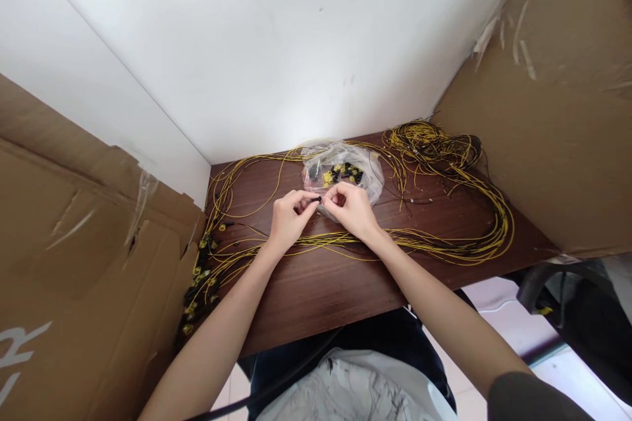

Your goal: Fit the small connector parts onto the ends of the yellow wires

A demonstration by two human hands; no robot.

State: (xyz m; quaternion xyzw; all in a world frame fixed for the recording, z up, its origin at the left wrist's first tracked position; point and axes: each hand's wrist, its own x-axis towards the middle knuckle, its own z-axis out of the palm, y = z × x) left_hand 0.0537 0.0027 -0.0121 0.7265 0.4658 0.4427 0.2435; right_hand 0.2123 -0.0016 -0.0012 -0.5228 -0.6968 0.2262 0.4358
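My left hand (pixel 289 217) and my right hand (pixel 351 208) meet over the middle of a dark wooden table (pixel 320 289). Both pinch a small black connector (pixel 317 198) between their fingertips. Just behind the hands lies a clear plastic bag (pixel 340 168) holding several small black and yellow connectors. Yellow wires (pixel 444 247) run under my wrists and loop across the table.
A tangled coil of yellow and black wires (pixel 429 141) lies at the back right. Wire ends with connectors (pixel 200 276) hang at the table's left edge. Cardboard sheets stand at the left (pixel 74 263) and right (pixel 553 112). A white wall (pixel 276 46) closes the back.
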